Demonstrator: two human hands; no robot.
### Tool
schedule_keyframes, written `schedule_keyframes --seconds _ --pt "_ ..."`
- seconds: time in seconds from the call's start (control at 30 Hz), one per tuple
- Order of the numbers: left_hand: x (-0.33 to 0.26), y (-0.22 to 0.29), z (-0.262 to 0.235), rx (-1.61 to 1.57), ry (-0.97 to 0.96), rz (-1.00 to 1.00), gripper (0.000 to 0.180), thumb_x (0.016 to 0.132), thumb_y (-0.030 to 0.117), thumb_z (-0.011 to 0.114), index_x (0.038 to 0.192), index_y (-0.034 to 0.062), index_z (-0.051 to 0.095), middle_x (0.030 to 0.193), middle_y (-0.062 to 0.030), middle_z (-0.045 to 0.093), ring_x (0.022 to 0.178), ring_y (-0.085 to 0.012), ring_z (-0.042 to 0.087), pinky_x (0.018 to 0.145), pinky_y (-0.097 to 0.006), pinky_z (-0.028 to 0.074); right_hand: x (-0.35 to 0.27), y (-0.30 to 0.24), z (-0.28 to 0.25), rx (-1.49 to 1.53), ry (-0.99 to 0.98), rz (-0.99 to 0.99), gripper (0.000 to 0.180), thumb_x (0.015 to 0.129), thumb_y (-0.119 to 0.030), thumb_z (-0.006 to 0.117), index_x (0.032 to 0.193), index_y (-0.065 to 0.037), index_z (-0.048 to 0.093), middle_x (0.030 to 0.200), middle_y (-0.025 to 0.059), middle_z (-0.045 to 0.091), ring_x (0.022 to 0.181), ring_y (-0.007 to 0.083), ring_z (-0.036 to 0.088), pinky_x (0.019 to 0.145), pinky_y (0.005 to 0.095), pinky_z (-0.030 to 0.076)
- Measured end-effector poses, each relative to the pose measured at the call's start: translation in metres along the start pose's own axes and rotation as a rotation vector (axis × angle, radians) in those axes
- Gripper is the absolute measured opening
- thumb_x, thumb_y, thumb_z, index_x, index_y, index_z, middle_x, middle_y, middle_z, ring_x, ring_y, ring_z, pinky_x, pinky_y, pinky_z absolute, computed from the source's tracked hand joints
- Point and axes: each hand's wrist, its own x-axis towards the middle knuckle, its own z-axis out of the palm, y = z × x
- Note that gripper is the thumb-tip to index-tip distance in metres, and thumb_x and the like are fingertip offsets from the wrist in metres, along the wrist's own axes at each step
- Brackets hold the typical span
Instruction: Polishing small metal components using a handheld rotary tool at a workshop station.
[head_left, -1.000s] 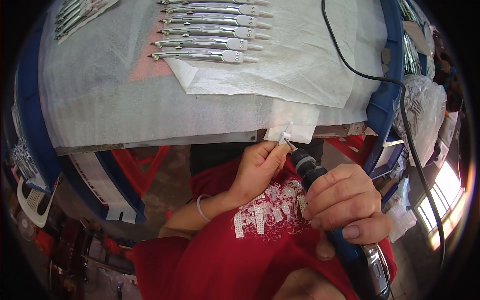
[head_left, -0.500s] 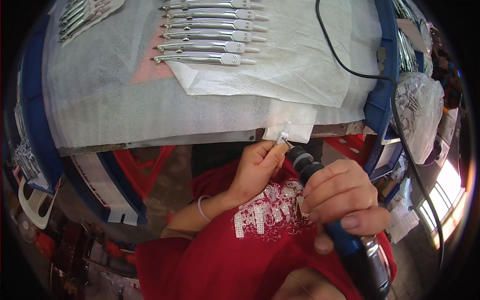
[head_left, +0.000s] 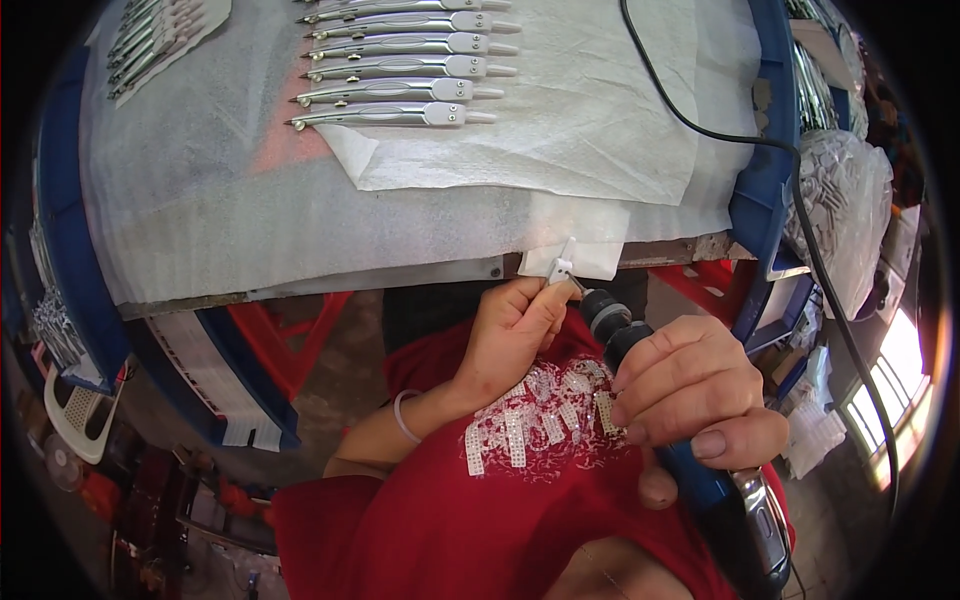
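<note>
My left hand (head_left: 515, 330) is closed in a pinch at the table's front edge, holding a drawing compass (head_left: 559, 268). Only the compass's pale head and thin handle show past the fingertips; its legs are hidden in the hand. In my right hand (head_left: 695, 390) is a blue and black electric screwdriver (head_left: 690, 475), with fingers wrapped round its body. The screwdriver's dark chuck (head_left: 606, 316) points up and left, and its thin bit reaches the compass head by my left thumb. Whether the bit sits in a screw is too small to tell.
On the white foam sheet (head_left: 450, 165), several silver compasses (head_left: 400, 67) lie in a row, with another bunch (head_left: 150, 40) at far left. A black cable (head_left: 690, 122) crosses the right side. Blue bins (head_left: 765, 190) flank the table; a plastic bag of parts (head_left: 840, 210) stands right.
The view has shifted slightly, moving the compass row a little left in the picture. Both hands keep their grip, with the screwdriver bit still at the compass head.
</note>
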Motion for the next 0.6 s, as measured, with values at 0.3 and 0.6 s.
schedule_keyframes --seconds 0.3,0.6 --pt "0.002 0.000 0.001 0.003 0.016 -0.017 0.020 0.095 0.015 0.052 0.088 0.0000 0.063 0.060 0.0052 0.046 0.050 -0.0016 0.039 0.045 -0.018 0.031 0.005 0.003 -0.004 0.068 -0.038 0.024 0.033 0.074 -0.007 0.075 0.090 -0.002 0.047 0.068 0.0137 0.061 0.055 0.0245 0.061 0.048 0.0336 0.051" --pt "0.000 -0.002 -0.001 0.000 0.009 -0.016 0.019 0.095 0.015 0.052 0.089 0.0002 0.062 0.060 0.0052 0.046 0.049 -0.0018 0.038 0.045 -0.018 0.030 0.010 0.005 -0.011 -0.069 -0.171 0.013 0.040 0.081 -0.019 0.071 0.098 -0.006 0.037 0.074 0.0082 0.060 0.055 0.0177 0.062 0.048 0.0272 0.052"
